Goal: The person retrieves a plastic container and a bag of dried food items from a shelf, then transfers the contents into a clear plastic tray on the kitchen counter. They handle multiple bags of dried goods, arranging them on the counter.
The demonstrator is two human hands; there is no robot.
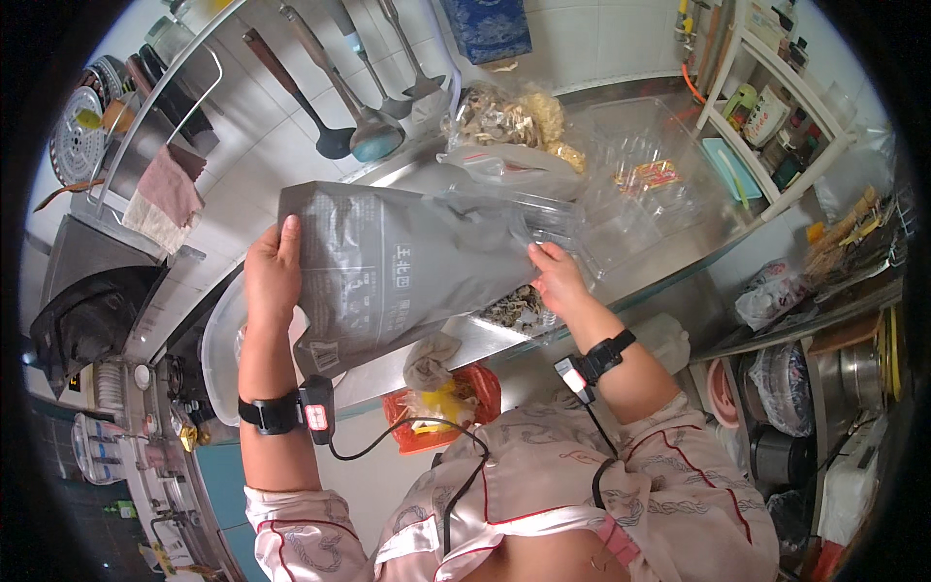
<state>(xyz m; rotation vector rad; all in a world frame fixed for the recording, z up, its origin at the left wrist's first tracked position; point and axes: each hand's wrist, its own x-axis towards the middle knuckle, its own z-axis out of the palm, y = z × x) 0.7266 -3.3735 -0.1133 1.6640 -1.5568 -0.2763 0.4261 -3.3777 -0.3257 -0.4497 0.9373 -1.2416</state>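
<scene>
A large grey plastic bag (407, 262) bearing writing is stretched out between my hands above the steel counter. My left hand (273, 273) grips its left edge, thumb on top. At its narrower right end, my right hand (556, 276) pinches the plastic between thumb and fingers. Just below that hand, dark dried pieces (520, 309) lie in clear plastic, partly covered by the bag. Behind the bag are a white plastic bag (509, 167) and a clear bag of dried, brownish food pieces (494, 120). Clear plastic containers (647, 196) are stacked to the right.
Ladles and a turner (378, 134) hang on the tiled wall. A white shelf rack (774, 109) with bottles stands at the back right. Left of the bag is a translucent tub (222, 349). A red bag (480, 393) sits below the counter's front edge, near a grey cloth (429, 360).
</scene>
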